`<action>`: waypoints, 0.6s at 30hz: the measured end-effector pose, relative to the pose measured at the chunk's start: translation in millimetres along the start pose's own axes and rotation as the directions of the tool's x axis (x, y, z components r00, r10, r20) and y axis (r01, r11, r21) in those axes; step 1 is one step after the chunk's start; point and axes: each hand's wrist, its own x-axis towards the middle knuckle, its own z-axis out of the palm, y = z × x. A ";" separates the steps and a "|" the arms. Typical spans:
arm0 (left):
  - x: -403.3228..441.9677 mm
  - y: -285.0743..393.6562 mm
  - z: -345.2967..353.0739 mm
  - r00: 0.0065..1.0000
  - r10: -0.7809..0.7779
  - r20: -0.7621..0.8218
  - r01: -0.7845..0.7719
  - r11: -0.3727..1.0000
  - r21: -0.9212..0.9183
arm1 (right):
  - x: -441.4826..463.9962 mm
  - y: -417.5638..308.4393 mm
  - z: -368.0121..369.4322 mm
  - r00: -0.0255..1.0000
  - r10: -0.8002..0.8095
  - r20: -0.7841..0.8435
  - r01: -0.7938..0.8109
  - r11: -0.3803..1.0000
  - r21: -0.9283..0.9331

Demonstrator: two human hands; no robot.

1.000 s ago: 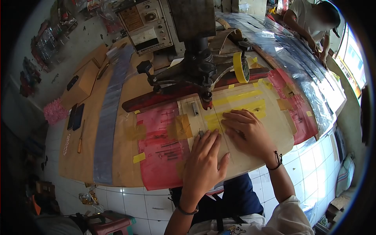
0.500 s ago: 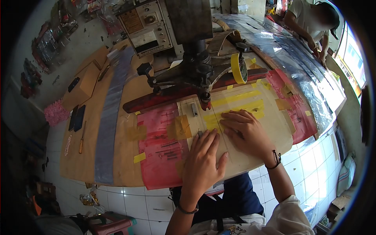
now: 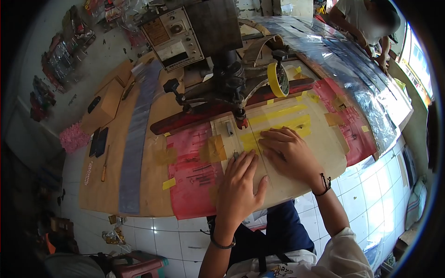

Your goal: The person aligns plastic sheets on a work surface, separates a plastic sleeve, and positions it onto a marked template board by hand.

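My left hand (image 3: pixel 241 180) lies flat on a cream board (image 3: pixel 320 155), fingers stretched forward beside a small dark metal piece (image 3: pixel 236 155). A second small metal block (image 3: pixel 229 129) sits farther up the board's left side. My right hand (image 3: pixel 289 157) rests on the board with its fingers spread, the tips touching the yellow tape strips (image 3: pixel 278 122). What lies beneath both palms is hidden. Red sheeting (image 3: pixel 192 194) shows to the left of the board, with brown tape (image 3: pixel 213 149) across the join.
Above the board stands a press machine with a long dark-red bar (image 3: pixel 194 116) and a control box (image 3: pixel 174 41). A yellow tape roll (image 3: pixel 278 79) hangs on it. Phones (image 3: pixel 99 142), a wooden-handled tool (image 3: pixel 104 164) and a cardboard box (image 3: pixel 105 103) lie left. Another person (image 3: pixel 366 23) works at clear sheeting (image 3: pixel 366 97).
The view has shifted and tilted slightly. Both hands stay in nearly the same place on the board.
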 end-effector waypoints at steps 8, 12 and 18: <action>-0.8 0.7 1.6 1.000 0.013 -0.022 -0.012 0.999 0.035 | -4.6 0.3 -7.0 0.996 -0.038 -0.079 0.048 0.991 0.123; -7.5 7.6 -3.9 0.974 -0.118 -0.192 0.102 0.990 -0.094 | -40.7 -11.5 -25.0 0.968 -0.031 -0.250 0.150 0.866 0.476; -60.1 7.6 3.5 0.903 -0.251 -0.347 0.250 0.967 -0.050 | -197.0 -33.7 61.1 0.835 0.525 -0.163 -0.130 0.477 0.869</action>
